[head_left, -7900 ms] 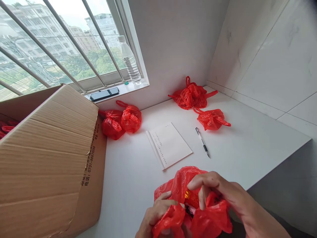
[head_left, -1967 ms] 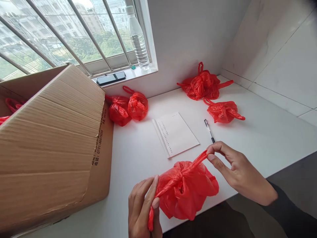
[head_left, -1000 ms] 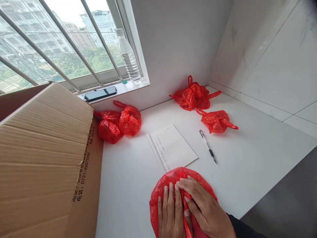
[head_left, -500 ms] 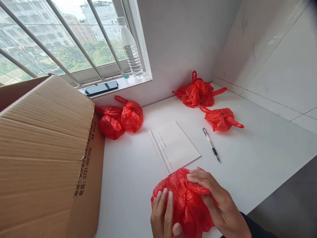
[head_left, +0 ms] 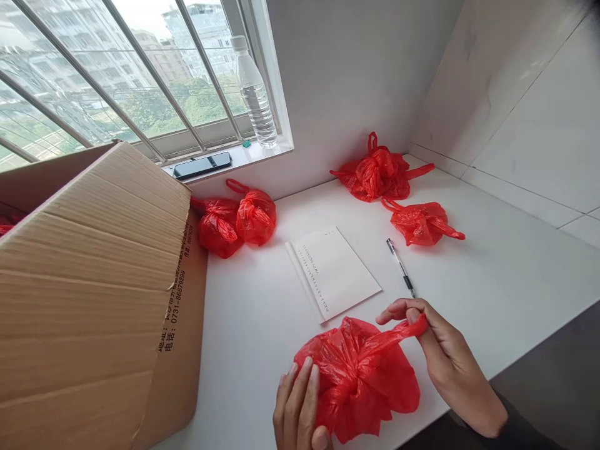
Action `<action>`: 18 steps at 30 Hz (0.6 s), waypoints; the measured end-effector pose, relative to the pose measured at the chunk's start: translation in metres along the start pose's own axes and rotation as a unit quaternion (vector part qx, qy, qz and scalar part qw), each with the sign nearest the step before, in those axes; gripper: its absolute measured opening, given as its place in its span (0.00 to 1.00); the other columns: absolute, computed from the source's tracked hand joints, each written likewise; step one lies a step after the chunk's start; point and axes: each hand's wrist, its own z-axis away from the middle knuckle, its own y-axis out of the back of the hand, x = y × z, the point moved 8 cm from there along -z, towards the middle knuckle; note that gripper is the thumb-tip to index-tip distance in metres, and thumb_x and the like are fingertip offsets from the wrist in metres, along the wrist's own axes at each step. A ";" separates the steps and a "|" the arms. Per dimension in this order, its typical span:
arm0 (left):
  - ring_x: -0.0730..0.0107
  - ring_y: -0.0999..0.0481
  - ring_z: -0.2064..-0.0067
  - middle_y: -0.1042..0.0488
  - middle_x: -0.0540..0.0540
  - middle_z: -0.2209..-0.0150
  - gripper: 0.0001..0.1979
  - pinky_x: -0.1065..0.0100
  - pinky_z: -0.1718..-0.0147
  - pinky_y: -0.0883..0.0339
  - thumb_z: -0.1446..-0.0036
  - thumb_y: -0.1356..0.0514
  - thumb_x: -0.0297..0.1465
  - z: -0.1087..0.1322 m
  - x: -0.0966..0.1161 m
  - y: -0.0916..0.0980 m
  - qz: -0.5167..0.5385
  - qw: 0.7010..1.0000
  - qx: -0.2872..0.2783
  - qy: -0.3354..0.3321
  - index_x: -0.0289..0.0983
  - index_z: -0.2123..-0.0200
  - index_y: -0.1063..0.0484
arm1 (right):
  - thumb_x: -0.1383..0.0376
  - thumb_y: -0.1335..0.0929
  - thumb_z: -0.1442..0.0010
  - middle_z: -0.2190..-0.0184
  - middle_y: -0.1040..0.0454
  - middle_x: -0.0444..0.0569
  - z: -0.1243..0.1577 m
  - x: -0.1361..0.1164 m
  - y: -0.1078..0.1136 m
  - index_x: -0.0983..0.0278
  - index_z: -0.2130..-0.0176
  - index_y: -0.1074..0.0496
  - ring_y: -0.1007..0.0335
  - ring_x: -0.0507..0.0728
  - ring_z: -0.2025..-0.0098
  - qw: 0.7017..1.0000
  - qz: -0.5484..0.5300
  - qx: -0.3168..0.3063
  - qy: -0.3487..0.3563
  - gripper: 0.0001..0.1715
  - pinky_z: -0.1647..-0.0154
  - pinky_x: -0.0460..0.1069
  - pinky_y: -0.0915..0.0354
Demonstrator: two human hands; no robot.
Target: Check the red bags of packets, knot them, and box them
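A knotted red plastic bag (head_left: 363, 381) lies on the white table (head_left: 244, 350) in front of me, its contents hidden. My right hand (head_left: 443, 353) pinches the end of one of its handles between thumb and fingers, and the handle is pulled out to the right from the knot. My left hand (head_left: 300, 406) holds the bag's left side, its fingers on the plastic and the thumb lower down near the picture's edge. Just beyond the bag is a white notebook (head_left: 340, 272) with printed lines. A black-and-clear pen (head_left: 400, 265) lies beyond my right hand.
A large cardboard box (head_left: 107, 281) stands open at the left, with red plastic inside. Two tied red bags (head_left: 255, 219) sit beside it. Two more red bags (head_left: 419, 224) lie at the back right. A phone (head_left: 204, 164) and a water bottle (head_left: 257, 103) are on the windowsill.
My right hand has moved from the top of the bag to the right and drawn one handle out straight. My left hand stays on the bag's left side. The view has shifted slightly.
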 end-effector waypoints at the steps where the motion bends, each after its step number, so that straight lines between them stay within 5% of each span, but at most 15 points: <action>1: 0.54 0.28 0.37 0.22 0.44 0.44 0.25 0.50 0.39 0.34 0.26 0.57 0.40 -0.002 0.007 -0.003 0.011 1.000 -0.001 -0.012 0.49 0.31 0.38 | 0.52 0.43 0.26 0.46 0.23 0.51 0.003 -0.004 -0.004 0.56 0.46 0.31 0.24 0.59 0.46 1.000 -0.015 -0.009 0.006 0.20 0.48 0.50 0.26; 5: 0.52 0.34 0.32 0.26 0.42 0.38 0.25 0.47 0.35 0.40 0.26 0.58 0.38 -0.004 0.026 -0.024 0.032 0.998 -0.012 -0.044 0.44 0.30 0.40 | 0.54 0.42 0.26 0.34 0.32 0.51 0.020 -0.021 -0.032 0.53 0.35 0.37 0.35 0.62 0.34 0.993 0.034 -0.074 0.090 0.24 0.38 0.55 0.30; 10: 0.55 0.40 0.29 0.32 0.41 0.33 0.26 0.48 0.31 0.46 0.27 0.54 0.32 0.010 0.016 -0.055 -0.012 0.997 -0.070 -0.039 0.41 0.28 0.46 | 0.59 0.39 0.28 0.31 0.36 0.48 0.036 -0.020 -0.066 0.53 0.27 0.47 0.44 0.64 0.29 0.944 0.186 -0.115 0.246 0.33 0.30 0.63 0.42; 18: 0.58 0.39 0.29 0.32 0.41 0.33 0.28 0.52 0.30 0.50 0.28 0.51 0.28 0.015 0.016 -0.063 -0.049 0.993 -0.093 -0.051 0.40 0.27 0.47 | 0.60 0.38 0.28 0.29 0.41 0.50 0.034 0.008 -0.078 0.54 0.25 0.54 0.48 0.64 0.27 0.931 0.239 -0.133 0.242 0.38 0.30 0.67 0.44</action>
